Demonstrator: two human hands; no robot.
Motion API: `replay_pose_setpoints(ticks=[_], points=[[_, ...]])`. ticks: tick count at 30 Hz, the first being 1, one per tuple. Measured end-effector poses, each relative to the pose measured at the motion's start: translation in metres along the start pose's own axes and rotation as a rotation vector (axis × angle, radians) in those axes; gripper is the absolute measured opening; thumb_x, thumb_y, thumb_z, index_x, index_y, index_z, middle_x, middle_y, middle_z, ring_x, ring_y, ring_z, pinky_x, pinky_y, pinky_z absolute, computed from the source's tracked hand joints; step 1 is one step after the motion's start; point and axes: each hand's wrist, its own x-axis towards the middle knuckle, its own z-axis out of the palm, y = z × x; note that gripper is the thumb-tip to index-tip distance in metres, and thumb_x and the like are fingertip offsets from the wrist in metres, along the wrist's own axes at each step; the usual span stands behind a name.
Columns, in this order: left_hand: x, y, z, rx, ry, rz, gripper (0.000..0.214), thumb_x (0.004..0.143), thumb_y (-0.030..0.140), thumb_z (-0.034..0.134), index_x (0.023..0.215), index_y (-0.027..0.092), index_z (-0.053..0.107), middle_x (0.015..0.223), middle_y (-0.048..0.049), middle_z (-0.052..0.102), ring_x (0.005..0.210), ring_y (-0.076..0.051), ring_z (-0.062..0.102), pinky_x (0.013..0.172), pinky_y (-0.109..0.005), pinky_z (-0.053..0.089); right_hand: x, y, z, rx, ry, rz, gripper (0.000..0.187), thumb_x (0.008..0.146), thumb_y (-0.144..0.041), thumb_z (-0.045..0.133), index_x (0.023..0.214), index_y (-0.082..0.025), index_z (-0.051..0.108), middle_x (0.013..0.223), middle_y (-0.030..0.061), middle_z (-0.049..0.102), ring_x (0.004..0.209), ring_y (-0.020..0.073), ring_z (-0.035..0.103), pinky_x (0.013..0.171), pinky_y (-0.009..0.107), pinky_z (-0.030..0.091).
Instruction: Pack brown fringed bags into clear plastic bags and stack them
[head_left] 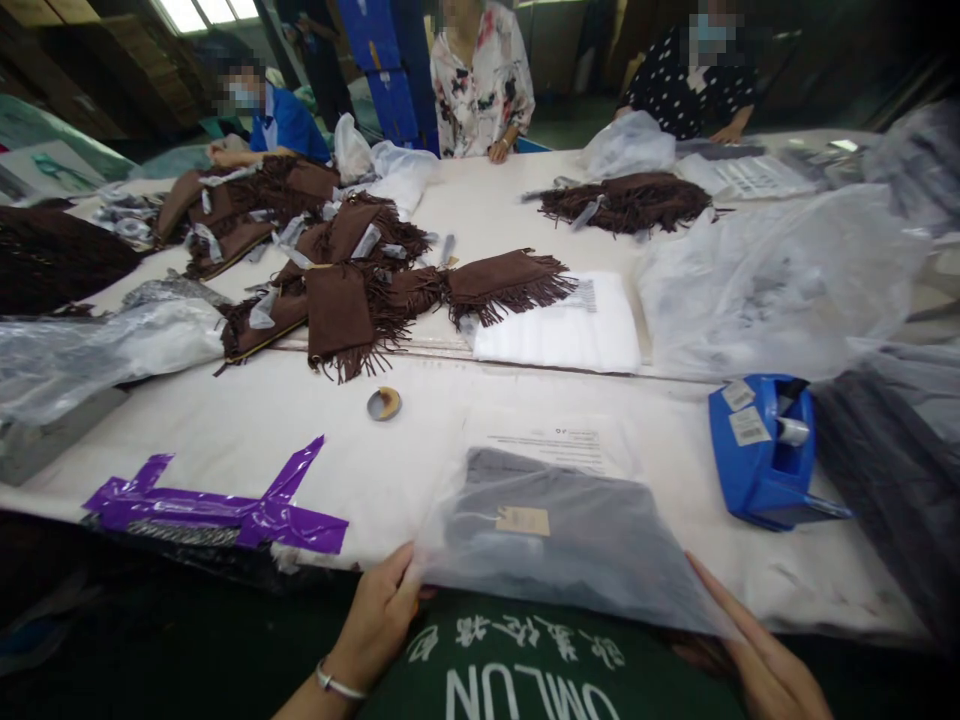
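In front of me a translucent plastic bag (pixel 555 575) lies at the table's near edge, its lower part overhanging. Through the film I see a dark grey folded item (pixel 577 510) with a tan paper tag (pixel 525 520), and printed text shows on the upper part. My left hand (pixel 386 600) grips the bag's near left corner, thumb on top. On the opposite side, my right hand (pixel 750 640) holds the near right corner, its fingers partly hidden under the film.
A blue tape dispenser (pixel 757 450) stands right of the bag. Purple tape (pixel 225 510) covers the table edge at left, near a small round lid (pixel 384 403). Brown fringed pouches (pixel 341 310), white foam sheets (pixel 562 330) and a large clear bag (pixel 780 280) lie beyond. Several people stand across the table.
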Motion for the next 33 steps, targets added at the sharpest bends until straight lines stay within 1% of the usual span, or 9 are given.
replay_pose_setpoints(ticks=[2, 5, 8, 13, 17, 23, 26, 29, 33], points=[[0.016, 0.033, -0.007, -0.068, 0.082, 0.03, 0.037, 0.086, 0.044, 0.043, 0.098, 0.016, 0.064, 0.087, -0.0043, 0.071, 0.073, -0.02, 0.066, 0.068, -0.028, 0.054, 0.01, -0.042, -0.012, 0.095, -0.016, 0.063, 0.058, 0.085, -0.049, 0.044, 0.138, -0.025, 0.038, 0.129, 0.0037, 0.055, 0.101, 0.0261, 0.063, 0.076, 0.032, 0.058], [0.049, 0.084, -0.018, -0.167, 0.191, 0.153, 0.033, 0.084, 0.041, 0.049, 0.095, 0.013, 0.065, 0.078, -0.0046, 0.071, 0.067, -0.021, 0.067, 0.066, -0.03, 0.055, 0.035, -0.11, -0.035, 0.172, -0.006, 0.047, 0.06, 0.085, -0.045, 0.044, 0.138, -0.019, 0.038, 0.089, 0.0097, 0.073, 0.077, 0.0262, 0.07, 0.064, 0.035, 0.059], [0.086, 0.132, -0.03, -0.33, 0.178, 0.288, 0.029, 0.081, 0.035, 0.052, 0.092, 0.011, 0.064, 0.069, -0.0046, 0.07, 0.064, -0.022, 0.068, 0.063, -0.032, 0.057, 0.063, -0.171, -0.056, 0.228, 0.068, -0.059, 0.054, 0.083, -0.035, 0.047, 0.135, -0.019, 0.043, 0.066, 0.0075, 0.072, 0.058, 0.0226, 0.068, 0.051, 0.03, 0.056], [0.116, 0.187, -0.051, -0.36, 0.306, 0.571, 0.025, 0.081, 0.031, 0.051, 0.092, 0.013, 0.064, 0.075, -0.0039, 0.071, 0.067, -0.021, 0.069, 0.06, -0.03, 0.058, 0.088, -0.23, -0.069, 0.34, 0.161, -0.313, 0.049, 0.081, -0.026, 0.046, 0.13, -0.022, 0.049, 0.062, 0.0061, 0.071, 0.049, 0.0186, 0.065, 0.043, 0.023, 0.05], [0.105, 0.167, -0.053, -0.261, 0.38, 0.483, 0.029, 0.08, 0.036, 0.055, 0.094, 0.012, 0.065, 0.073, -0.0033, 0.07, 0.062, -0.019, 0.068, 0.059, -0.028, 0.058, 0.084, -0.202, -0.047, 0.309, 0.142, -0.303, 0.052, 0.084, -0.029, 0.044, 0.135, -0.019, 0.043, 0.064, 0.0065, 0.071, 0.055, 0.0204, 0.067, 0.047, 0.027, 0.054], [0.076, 0.042, -0.006, -0.364, 0.242, -0.062, 0.042, 0.078, 0.047, 0.053, 0.091, 0.008, 0.06, 0.066, -0.0094, 0.071, 0.062, -0.023, 0.068, 0.059, -0.033, 0.057, 0.065, -0.071, 0.018, 0.112, -0.124, -0.23, 0.053, 0.089, -0.033, 0.034, 0.139, -0.016, 0.035, 0.078, 0.0054, 0.072, 0.07, 0.0194, 0.069, 0.064, 0.031, 0.056], [0.064, 0.004, 0.023, -0.399, 0.075, -0.382, 0.052, 0.075, 0.06, 0.049, 0.072, 0.01, 0.061, 0.066, -0.0144, 0.07, 0.053, -0.021, 0.065, 0.046, -0.029, 0.052, 0.056, -0.027, 0.035, -0.162, -0.089, -0.244, 0.053, 0.087, -0.032, 0.039, 0.139, -0.025, 0.034, 0.083, 0.0007, 0.072, 0.07, 0.0181, 0.068, 0.069, 0.031, 0.056], [0.063, 0.006, 0.048, -0.25, -0.193, -0.475, 0.063, 0.073, 0.07, 0.044, 0.067, 0.01, 0.063, 0.06, -0.012, 0.068, 0.042, -0.017, 0.058, 0.039, -0.026, 0.044, 0.056, -0.013, 0.038, -0.41, 0.077, -0.403, 0.058, 0.081, -0.03, 0.051, 0.137, -0.029, 0.038, 0.112, 0.0032, 0.065, 0.094, 0.0221, 0.065, 0.086, 0.036, 0.052], [0.077, 0.047, 0.083, 0.039, -0.451, -0.206, 0.06, 0.077, 0.067, 0.04, 0.064, 0.015, 0.066, 0.048, -0.0007, 0.06, 0.036, -0.012, 0.048, 0.041, -0.024, 0.04, 0.068, -0.013, 0.037, -0.415, 0.137, -0.55, 0.041, 0.085, -0.027, 0.049, 0.127, -0.027, 0.052, 0.115, 0.005, 0.063, 0.106, 0.022, 0.059, 0.095, 0.039, 0.047]])
